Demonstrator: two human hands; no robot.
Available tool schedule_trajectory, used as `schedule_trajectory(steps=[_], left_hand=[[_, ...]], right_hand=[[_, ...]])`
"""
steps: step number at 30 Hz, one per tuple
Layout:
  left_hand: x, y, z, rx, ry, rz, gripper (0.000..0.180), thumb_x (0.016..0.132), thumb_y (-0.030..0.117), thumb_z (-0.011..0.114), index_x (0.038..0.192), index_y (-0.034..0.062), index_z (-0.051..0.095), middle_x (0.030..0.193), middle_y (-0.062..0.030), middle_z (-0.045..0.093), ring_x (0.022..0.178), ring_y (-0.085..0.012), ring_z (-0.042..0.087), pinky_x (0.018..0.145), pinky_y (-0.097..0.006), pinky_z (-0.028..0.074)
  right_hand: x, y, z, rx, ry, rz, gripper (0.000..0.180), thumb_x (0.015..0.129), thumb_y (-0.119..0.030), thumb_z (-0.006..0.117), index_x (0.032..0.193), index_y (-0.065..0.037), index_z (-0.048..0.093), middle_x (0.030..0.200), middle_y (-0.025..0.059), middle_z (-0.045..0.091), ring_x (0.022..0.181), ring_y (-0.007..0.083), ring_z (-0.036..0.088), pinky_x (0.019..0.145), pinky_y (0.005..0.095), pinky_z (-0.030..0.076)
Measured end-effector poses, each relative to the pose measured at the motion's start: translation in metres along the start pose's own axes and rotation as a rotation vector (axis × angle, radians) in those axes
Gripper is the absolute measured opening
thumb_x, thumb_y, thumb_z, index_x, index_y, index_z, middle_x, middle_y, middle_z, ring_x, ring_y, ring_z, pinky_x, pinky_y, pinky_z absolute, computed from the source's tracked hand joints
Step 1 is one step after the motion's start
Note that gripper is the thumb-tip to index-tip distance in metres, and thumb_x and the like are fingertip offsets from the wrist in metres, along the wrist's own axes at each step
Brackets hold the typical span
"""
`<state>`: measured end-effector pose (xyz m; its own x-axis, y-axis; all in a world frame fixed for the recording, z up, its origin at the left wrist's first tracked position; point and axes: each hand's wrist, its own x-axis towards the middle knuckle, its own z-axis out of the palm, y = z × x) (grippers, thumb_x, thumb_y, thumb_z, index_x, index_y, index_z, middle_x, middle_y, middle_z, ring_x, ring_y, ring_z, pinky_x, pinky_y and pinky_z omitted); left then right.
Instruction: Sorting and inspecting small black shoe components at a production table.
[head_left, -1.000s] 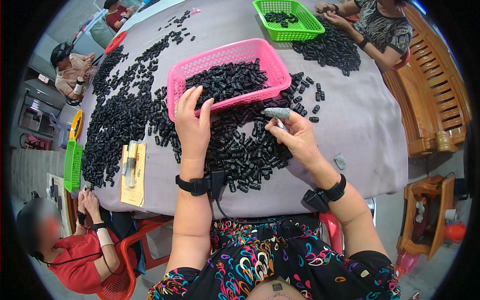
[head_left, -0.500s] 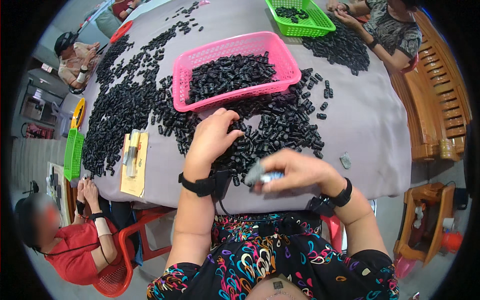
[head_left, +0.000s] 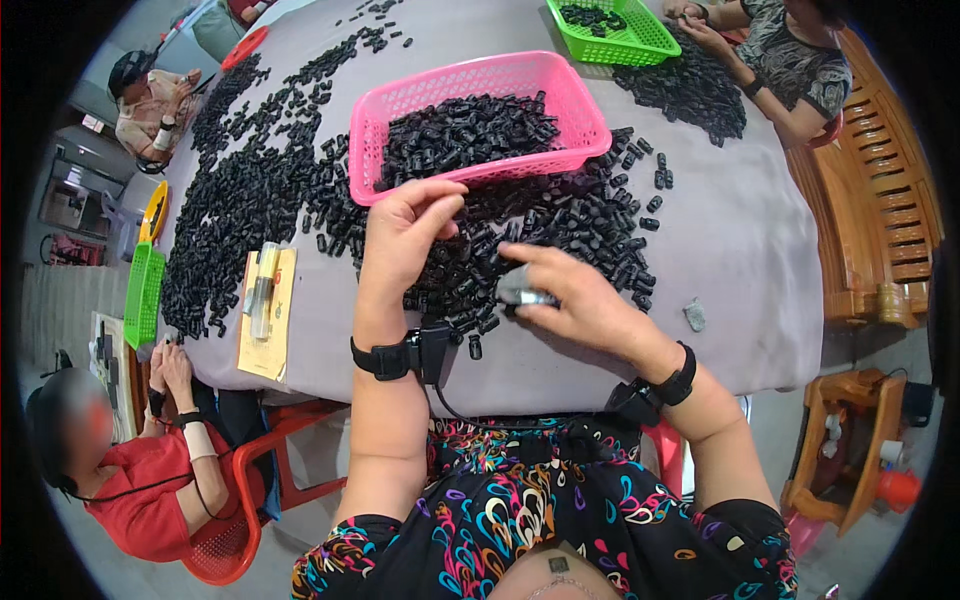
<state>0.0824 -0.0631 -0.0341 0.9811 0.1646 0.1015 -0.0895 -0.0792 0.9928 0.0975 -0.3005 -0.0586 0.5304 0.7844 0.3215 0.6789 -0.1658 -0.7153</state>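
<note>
Small black cylindrical parts lie in a heap (head_left: 590, 220) in front of me, around a pink perforated basket (head_left: 590, 138) that holds many more. My left hand (head_left: 412, 222) is at the basket's near rim, thumb and fingertips drawn together; whatever is between them is too hidden to make out. My right hand (head_left: 575, 290) hovers low over the heap's near edge, forefinger stretched toward the parts. Its thumb and other fingers close on a crumpled grey cloth (head_left: 515, 285) with something shiny beside it. One black part (head_left: 475, 347) stands apart near the table edge.
A yellow booklet (head_left: 268, 335) with a clear tube lies to the left. Another grey scrap (head_left: 694, 315) lies at right. Green baskets (head_left: 620, 52) and further black heaps (head_left: 240, 210) are around the table. Other people sit at the left and far right; wooden furniture (head_left: 880, 190) stands at right.
My left hand has gone from the heap up to the basket's near rim, its fingers drawing together. My right hand has moved slightly farther over the heap with the grey cloth.
</note>
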Motion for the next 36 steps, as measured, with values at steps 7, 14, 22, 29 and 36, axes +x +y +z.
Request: schedule_trajectory(steps=[7, 14, 22, 29, 36], left_hand=[[-0.014, 0.013, -0.03, -0.601, 0.044, 0.061, 0.02, 0.09, 0.003, 0.061, 0.109, -0.0015, 0.064, 0.098, -0.009, 0.068, 0.08, -0.0129, 0.066, 0.073, -0.025, 0.058], [-0.028, 0.037, -0.043, -0.676, 0.105, 0.156, 0.025, 0.086, 0.0, 0.065, 0.111, -0.0041, 0.063, 0.103, -0.0126, 0.067, 0.084, -0.0179, 0.069, 0.079, -0.029, 0.058], [-0.003, 0.014, -0.007, -0.612, -0.051, -0.002, 0.02, 0.095, 0.015, 0.06, 0.107, 0.0, 0.064, 0.081, -0.0037, 0.063, 0.064, -0.0085, 0.058, 0.058, -0.021, 0.049], [0.006, -0.022, 0.042, -0.648, -0.153, -0.274, 0.017, 0.097, 0.018, 0.057, 0.105, 0.0031, 0.062, 0.083, -0.0028, 0.064, 0.064, -0.0078, 0.058, 0.057, -0.02, 0.048], [0.005, -0.026, 0.05, -0.656, -0.191, -0.359, 0.018, 0.096, 0.016, 0.057, 0.108, 0.0029, 0.06, 0.089, -0.0054, 0.067, 0.068, -0.0093, 0.063, 0.061, -0.022, 0.053]], right_hand=[[0.008, -0.037, 0.0, 0.518, -0.285, 0.181, 0.028, 0.085, -0.015, 0.066, 0.109, -0.002, 0.065, 0.1, 0.0129, 0.067, 0.095, 0.0201, 0.064, 0.087, 0.0338, 0.049], [0.023, -0.019, 0.048, 0.487, -0.413, -0.023, 0.025, 0.086, -0.021, 0.067, 0.101, -0.003, 0.064, 0.112, 0.0184, 0.064, 0.108, 0.0259, 0.061, 0.09, 0.0369, 0.048], [0.057, 0.005, 0.013, 0.301, -0.002, 0.16, 0.025, 0.081, -0.012, 0.065, 0.102, 0.001, 0.065, 0.126, 0.019, 0.059, 0.107, 0.024, 0.062, 0.089, 0.0332, 0.049], [0.019, 0.018, -0.019, 0.56, 0.239, 0.383, 0.019, 0.093, -0.015, 0.059, 0.107, -0.005, 0.065, 0.087, -0.0013, 0.066, 0.069, 0.0016, 0.052, 0.057, 0.0192, 0.042], [0.013, 0.018, -0.018, 0.643, 0.283, 0.337, 0.032, 0.101, -0.027, 0.047, 0.12, -0.004, 0.059, 0.075, -0.006, 0.046, 0.065, 0.0036, 0.042, 0.057, 0.0202, 0.037]])
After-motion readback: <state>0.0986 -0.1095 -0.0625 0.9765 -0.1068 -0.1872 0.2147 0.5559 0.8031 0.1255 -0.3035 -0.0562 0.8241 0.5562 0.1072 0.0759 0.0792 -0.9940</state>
